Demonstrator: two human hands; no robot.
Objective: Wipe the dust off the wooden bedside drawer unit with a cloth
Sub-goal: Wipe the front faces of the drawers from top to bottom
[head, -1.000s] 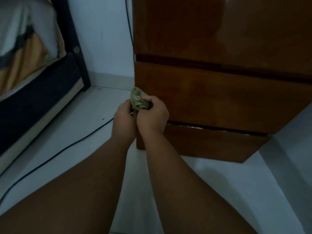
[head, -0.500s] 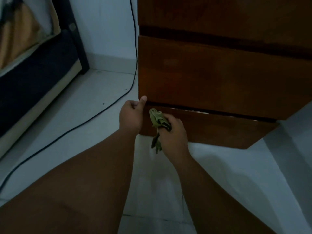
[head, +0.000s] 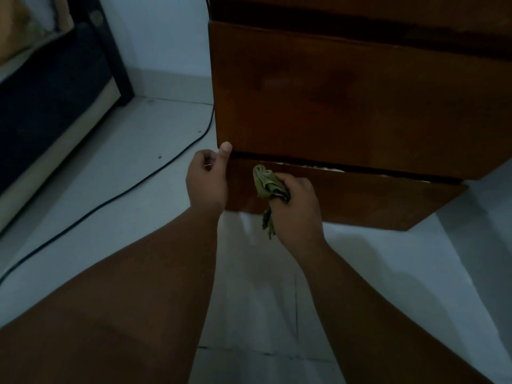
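The wooden drawer unit [head: 346, 106] fills the upper right of the frame, standing on the pale tiled floor [head: 116, 195]. Its large drawer front takes up most of that area, with a dark gap below it and a lower base panel [head: 374, 200] set further back.

The left hand [head: 206, 181] sits at the unit's lower left corner, just left of centre frame. Its fingers are curled into a loose fist and its thumb points up, the tip touching the bottom corner of the drawer front.

The right hand [head: 296, 206] is just right of it, in front of the base panel. It is closed around a bunched green cloth [head: 268, 187]; a wad sticks out above the fist near the panel and a tail hangs below.

A black cable [head: 133, 187] runs across the floor at the left. A bed [head: 47, 106] with a dark frame occupies the upper left corner.
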